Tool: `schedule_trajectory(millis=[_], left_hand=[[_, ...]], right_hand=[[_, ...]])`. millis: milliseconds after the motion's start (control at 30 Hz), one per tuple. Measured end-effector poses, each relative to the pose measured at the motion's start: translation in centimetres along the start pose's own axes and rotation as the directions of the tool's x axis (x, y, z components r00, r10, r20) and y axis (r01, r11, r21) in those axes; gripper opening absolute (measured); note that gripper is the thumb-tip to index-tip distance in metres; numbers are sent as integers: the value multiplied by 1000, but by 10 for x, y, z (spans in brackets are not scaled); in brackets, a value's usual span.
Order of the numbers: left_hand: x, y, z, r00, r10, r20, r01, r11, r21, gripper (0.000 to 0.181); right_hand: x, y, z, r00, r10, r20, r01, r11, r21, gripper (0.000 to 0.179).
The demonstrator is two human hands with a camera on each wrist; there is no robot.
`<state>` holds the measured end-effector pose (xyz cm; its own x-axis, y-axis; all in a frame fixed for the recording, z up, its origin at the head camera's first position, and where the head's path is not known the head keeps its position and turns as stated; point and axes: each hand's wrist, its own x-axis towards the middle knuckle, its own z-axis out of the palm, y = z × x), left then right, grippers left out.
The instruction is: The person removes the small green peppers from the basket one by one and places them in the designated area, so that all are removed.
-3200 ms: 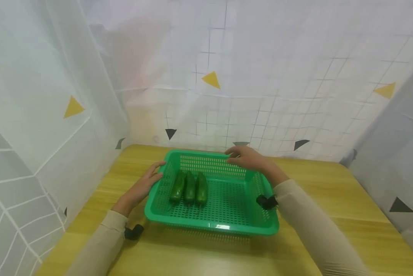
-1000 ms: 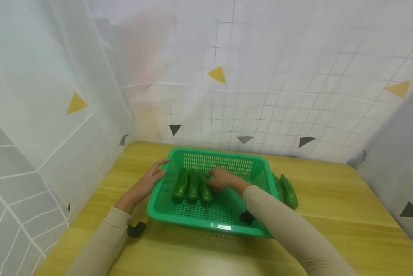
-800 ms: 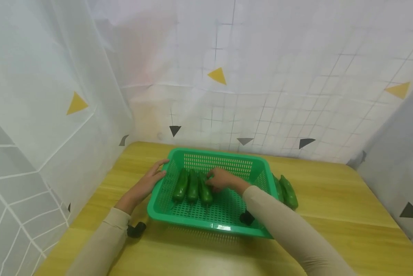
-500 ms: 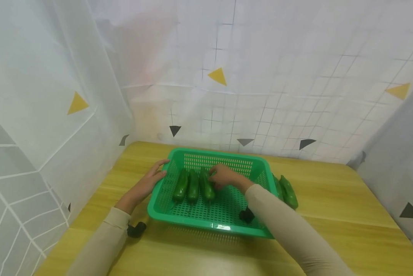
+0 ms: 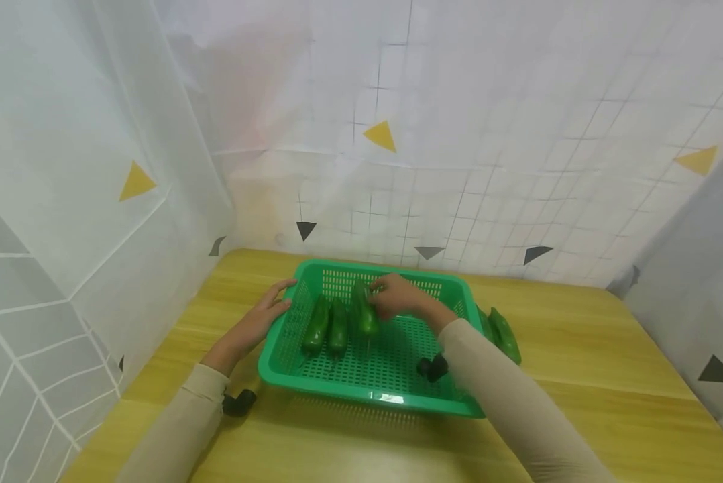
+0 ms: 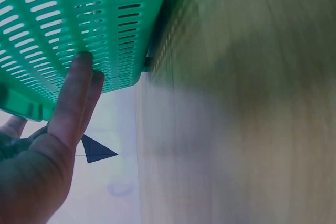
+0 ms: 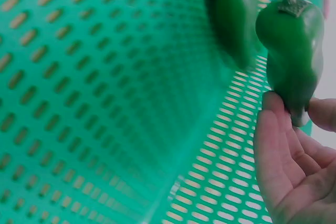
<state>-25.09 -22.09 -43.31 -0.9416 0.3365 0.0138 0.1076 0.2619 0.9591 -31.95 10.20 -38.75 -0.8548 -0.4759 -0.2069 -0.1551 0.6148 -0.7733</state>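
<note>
A green plastic basket with slotted walls stands on the table. My left hand touches its left side; the left wrist view shows straight fingers against the outer wall. Inside, my right hand pinches a long green pepper by its narrow end. In the right wrist view that pepper is held stem-up between thumb and fingers, raised off the basket floor. Two more green peppers, one left and one beside it, lie side by side in the basket's left half.
Green peppers lie on the wooden table against the basket's right side, partly hidden by it. White sheeting with yellow and dark triangles closes off the back and sides.
Peppers now lie right of the basket, where none showed 3.2 seconds ago. My right hand has reached in, taken hold of the rightmost pepper and lifted it slightly rightward. The left hand stays put.
</note>
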Motion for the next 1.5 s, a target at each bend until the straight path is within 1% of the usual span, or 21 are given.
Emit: schedule_trajectory(millis=[67,267,467,633,800,867,967,1067,1133,1233,1400,1500], left_hand=[[0,0,-1,1000,3,-1,-3,1000,12,52],[0,-2,-3,1000,-14,-1,14,1000,-13,50],[0,-1,-2,1000,-3,2,3,1000,-11,51],[0,-1,-1,1000,0,2,0,1000,-9,52],[1,1,-3,1000,2,0,-2,1000,-4,52],[2,0,-4,1000,6,0,-6,1000,10,52],[5,-2,-5,1000,12,5,-12,1000,5,52],[7,-4,-5,1000,17,8,-17,1000,-4,52],[8,-4,-4,1000,15,6,-15,1000,-6,52],[7,-3,-4,1000,18,9,-18,1000,-12,52],[3,-2,-7,1000,22,1,-22,1000,2,51],[3,-4,-8,1000,19,-6,-19,1000,13,50]], right_hand=[[-2,-3,-5,1000,-5,-6,5,1000,25,49],[-7,-8,-19,1000,-5,-10,5,997,72,50],[-10,1,-34,1000,-1,-26,4,996,92,51],[-19,10,-48,997,8,-73,-2,996,85,49],[-30,9,-59,994,0,-106,8,997,80,47],[-35,9,-64,994,-10,-111,17,998,62,45],[-41,9,-71,992,-13,-127,19,999,47,42],[-47,11,-77,990,-6,-138,12,999,45,44],[-52,12,-81,990,10,-141,-1,998,63,45],[-58,17,-87,988,25,-149,-16,998,64,48],[-62,26,-95,985,50,-163,-39,997,69,50],[-65,30,-99,985,59,-164,-48,996,71,50]])
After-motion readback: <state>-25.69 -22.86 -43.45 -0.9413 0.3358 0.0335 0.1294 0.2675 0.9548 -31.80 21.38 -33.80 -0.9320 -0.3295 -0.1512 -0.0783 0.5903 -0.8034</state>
